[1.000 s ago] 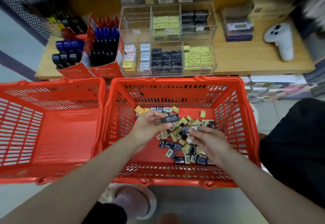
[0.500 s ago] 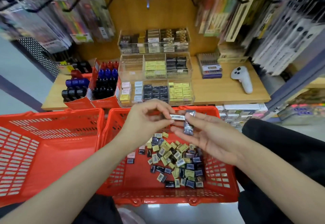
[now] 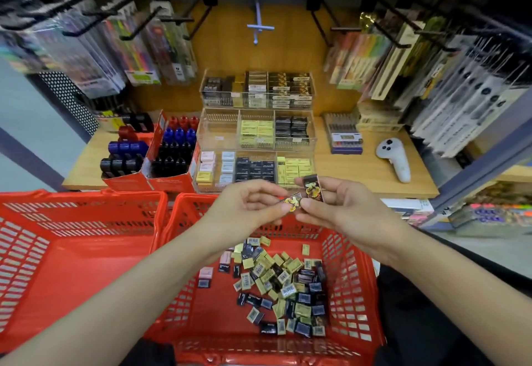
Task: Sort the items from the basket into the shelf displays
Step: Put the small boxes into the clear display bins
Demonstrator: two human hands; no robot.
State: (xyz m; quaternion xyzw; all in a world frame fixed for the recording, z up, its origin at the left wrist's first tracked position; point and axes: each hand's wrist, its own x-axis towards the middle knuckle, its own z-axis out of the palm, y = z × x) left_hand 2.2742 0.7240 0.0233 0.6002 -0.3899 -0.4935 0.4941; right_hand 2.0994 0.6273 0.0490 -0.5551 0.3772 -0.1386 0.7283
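Note:
A red basket (image 3: 357, 285) in front of me holds several small yellow and black packets (image 3: 283, 282). Above it, my left hand (image 3: 247, 207) pinches one small black packet with a gold picture (image 3: 293, 201). My right hand (image 3: 342, 207) touches that same packet with its fingertips and holds a second, similar black packet (image 3: 313, 188) upright. Behind my hands stands a clear tiered shelf display (image 3: 257, 135) with compartments of yellow, black and pale packets.
An empty red basket (image 3: 72, 253) sits to the left. Red boxes of blue, red and black bottles (image 3: 169, 152) stand on the wooden shelf beside the display. A white controller (image 3: 395, 158) lies at the right. Hanging stationery packs line the hooks above.
Both hands rose out of the basket with packets and came together in front of the display. The packets have turned, picture side toward me, and my view has tilted up.

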